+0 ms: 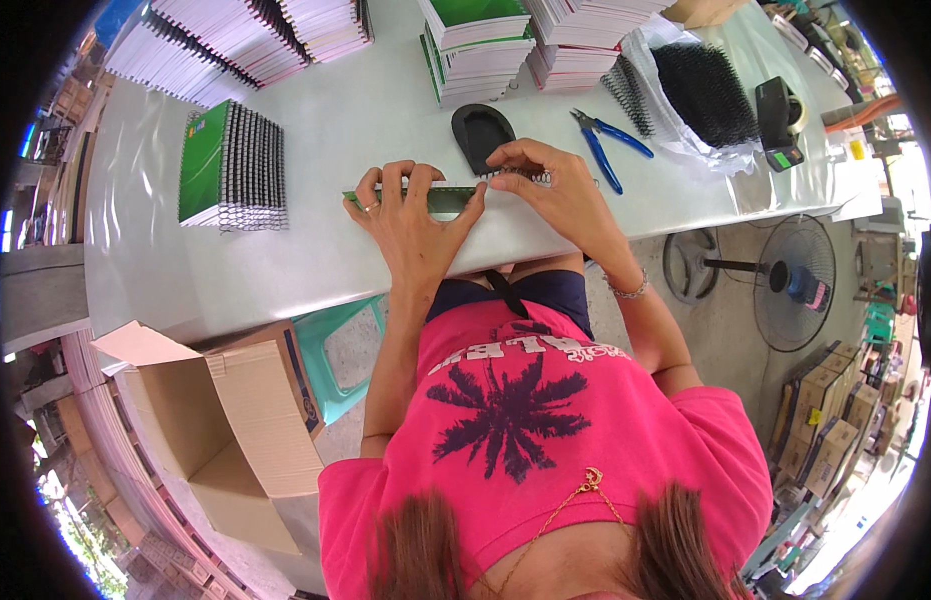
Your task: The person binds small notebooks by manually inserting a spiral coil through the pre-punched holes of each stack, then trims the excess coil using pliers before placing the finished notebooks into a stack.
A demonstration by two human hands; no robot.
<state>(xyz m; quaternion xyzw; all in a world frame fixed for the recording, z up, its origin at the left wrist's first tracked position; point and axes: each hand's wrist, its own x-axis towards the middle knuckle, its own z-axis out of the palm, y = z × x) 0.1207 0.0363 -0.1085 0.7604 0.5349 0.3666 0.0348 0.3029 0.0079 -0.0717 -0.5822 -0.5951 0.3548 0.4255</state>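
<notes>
Close to the table's near edge, my left hand [413,215] is closed over a green-covered notebook [451,199] standing on its long side, with its punched edge upward. My right hand [553,190] pinches a dark spiral binding coil [530,175] at the notebook's right end. How far the coil is threaded through the holes I cannot tell. Just beyond the notebook lies a black curved holder [482,135]. To the right of it rest blue-handled cutting pliers [603,145], their jaws apart.
A pile of coil-bound green notebooks [210,165] stands at left. Stacks of bound books [235,45] and unbound books [475,65] line the far side. Black coils [700,90] lie on white wrapping beside a tape dispenser [778,125]. Below are an open carton [225,430] and a fan [793,283].
</notes>
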